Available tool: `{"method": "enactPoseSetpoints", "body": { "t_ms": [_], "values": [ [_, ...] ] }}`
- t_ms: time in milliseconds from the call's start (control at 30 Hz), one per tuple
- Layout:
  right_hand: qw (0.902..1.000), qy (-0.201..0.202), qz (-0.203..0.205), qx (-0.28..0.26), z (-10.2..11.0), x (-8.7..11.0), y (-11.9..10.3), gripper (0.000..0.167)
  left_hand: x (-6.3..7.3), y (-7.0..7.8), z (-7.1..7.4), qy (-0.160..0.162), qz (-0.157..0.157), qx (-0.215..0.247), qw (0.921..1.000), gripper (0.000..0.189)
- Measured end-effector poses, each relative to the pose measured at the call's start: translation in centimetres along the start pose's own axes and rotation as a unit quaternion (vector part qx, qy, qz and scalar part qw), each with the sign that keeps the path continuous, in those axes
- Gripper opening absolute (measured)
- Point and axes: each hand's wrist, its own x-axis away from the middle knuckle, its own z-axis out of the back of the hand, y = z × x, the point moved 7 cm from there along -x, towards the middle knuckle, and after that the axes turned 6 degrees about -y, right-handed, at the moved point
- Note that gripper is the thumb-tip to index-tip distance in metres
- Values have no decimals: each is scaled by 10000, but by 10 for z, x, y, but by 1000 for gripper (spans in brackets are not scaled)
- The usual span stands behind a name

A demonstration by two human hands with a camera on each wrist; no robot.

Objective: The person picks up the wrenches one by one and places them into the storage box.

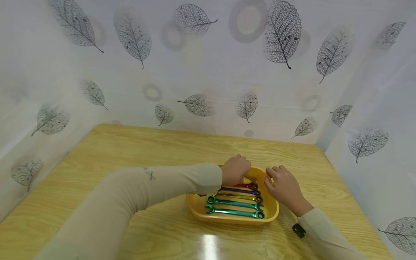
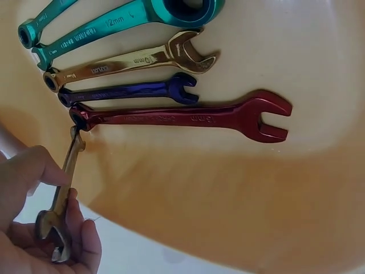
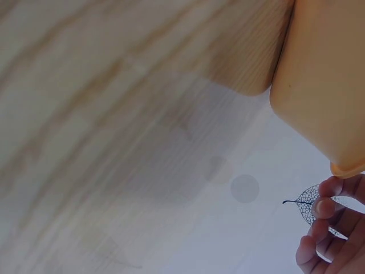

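Observation:
My left hand (image 1: pixel 236 170) reaches over the far side of a yellow plastic basin (image 1: pixel 232 221). Between thumb and fingers it pinches a dull bronze-coloured combination wrench (image 2: pixel 67 171), whose ring end dips beside the red wrench's ring end. Inside the basin lie a red wrench (image 2: pixel 188 117), a purple wrench (image 2: pixel 131 92), a gold wrench (image 2: pixel 120 65) and two green wrenches (image 1: pixel 235 212), roughly side by side. My right hand (image 1: pixel 286 186) is at the basin's right side, its fingers loosely bent and the fingertips (image 3: pixel 331 185) right at the rim.
The basin stands on a light wood-grain table (image 1: pixel 156 231). Behind and at both sides hang white sheets (image 1: pixel 214 79) printed with dark leaves. A small black device (image 1: pixel 299 230) sits at the right sleeve.

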Motion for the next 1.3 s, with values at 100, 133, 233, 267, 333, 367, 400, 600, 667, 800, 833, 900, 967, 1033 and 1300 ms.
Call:
{"method": "enactPoseSetpoints", "body": {
  "t_ms": [100,133,233,267,333,367,400,600,667,800,833,900,967,1033,1300],
  "values": [
    [10000,16,22,1,0,0,0,22,2,2,0,-32,4,-113,9999,10],
    [10000,6,15,1,-1,0,0,22,3,3,0,-51,10,-173,9998,10],
    [10000,-8,3,9,-1,0,0,22,4,5,1,-119,14,-310,9994,6],
    [10000,-13,0,12,-1,0,0,22,5,6,1,-163,22,-346,9993,5],
    [10000,-18,-12,10,-1,0,1,21,5,7,1,-253,41,-374,9990,4],
    [10000,-22,-16,12,-1,0,1,21,6,7,1,-292,50,-379,9988,5],
    [10000,-29,-24,13,-1,0,1,21,6,7,0,-336,63,-388,9987,5],
    [10000,-72,-41,21,-2,0,1,21,3,4,-5,-360,-2,-442,9984,7],
    [10000,-64,-29,21,-2,0,1,21,2,3,-8,-321,-81,-547,9980,7],
    [10000,-25,4,34,-1,0,1,21,0,1,-14,-232,-203,-556,9980,7],
    [10000,-19,11,32,-1,0,1,21,-1,0,-16,-229,-219,-493,9983,9],
    [10000,-13,13,21,-2,0,1,22,-2,-1,-20,-256,-250,-347,9988,14],
    [10000,-9,13,4,-2,1,1,22,-4,-1,-24,-293,-287,-201,9990,19],
    [10000,4,20,-6,-2,1,0,22,-5,-1,-28,-356,-313,-84,9988,23],
    [10000,-9,22,32,-2,0,1,22,-8,-2,-28,-318,-382,-77,9987,19]
  ]
}}
